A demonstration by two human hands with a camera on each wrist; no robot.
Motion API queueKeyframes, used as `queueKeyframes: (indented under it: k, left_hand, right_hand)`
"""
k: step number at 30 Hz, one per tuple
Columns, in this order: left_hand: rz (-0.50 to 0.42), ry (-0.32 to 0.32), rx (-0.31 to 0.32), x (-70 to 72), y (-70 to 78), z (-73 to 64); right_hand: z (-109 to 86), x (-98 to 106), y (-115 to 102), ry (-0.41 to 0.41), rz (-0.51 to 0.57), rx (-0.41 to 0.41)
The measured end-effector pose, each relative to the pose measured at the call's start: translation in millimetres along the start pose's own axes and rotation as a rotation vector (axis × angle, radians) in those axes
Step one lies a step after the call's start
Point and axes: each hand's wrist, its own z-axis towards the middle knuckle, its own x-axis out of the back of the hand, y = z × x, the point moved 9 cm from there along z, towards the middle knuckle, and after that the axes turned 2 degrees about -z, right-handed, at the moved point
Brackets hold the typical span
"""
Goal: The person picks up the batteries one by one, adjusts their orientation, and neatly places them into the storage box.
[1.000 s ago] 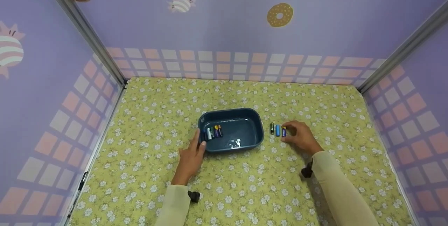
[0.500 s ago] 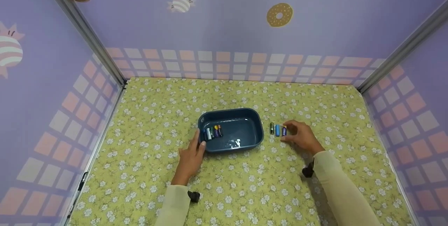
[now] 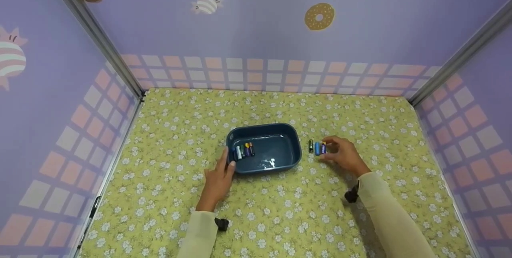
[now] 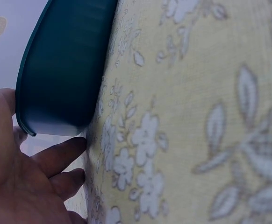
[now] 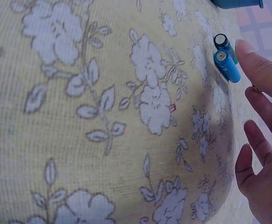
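My left hand [image 3: 217, 184] rests at the left end of a dark blue plastic tub [image 3: 276, 167], its extended fingers touching the rim and wall. Several batteries [image 3: 240, 153] lie side by side in the tub's left part. On the right, my right hand [image 3: 345, 156] pinches a purple battery with a yellow end [image 3: 323, 148] between thumb and index finger. Close to its left lies a light blue battery [image 3: 317, 149], and beyond that a dark green battery [image 3: 311, 146]. In the right wrist view the hand mostly hides the purple battery.
Yellow flowered cloth [image 3: 256, 214] covers the table. Purple walls [image 3: 260, 30] with a pink and white checked band enclose it at the back and both sides, with metal posts [image 3: 464, 46] at the corners.
My right hand has slid the purple battery slightly left, up against the light blue one. The left hand and the tub have stayed in place.
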Motion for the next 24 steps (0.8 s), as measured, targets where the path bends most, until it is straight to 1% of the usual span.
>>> queueKeyframes:
  k: [7, 10, 14, 24]
  left_hand:
    - [0.015, -0.006, -0.025, -0.3, -1.2, 1.4]
    - [0.011, -0.006, -0.030, -0.3, -1.1, 1.2]
    - [0.007, -0.005, -0.027, -0.1, -0.2, 0.5]
    - [0.002, -0.004, -0.022, -0.1, 0.2, -0.9]
  right_hand:
    - [-2.2, 2, -14, 0.023, -0.030, 0.033]
    - [-2.4, 2, -18, 0.024, -0.038, 0.032]
    - [-1.5, 1, -25, 0.023, -0.049, 0.035]
    - [2.2, 1, -44, 0.031, -0.064, 0.099]
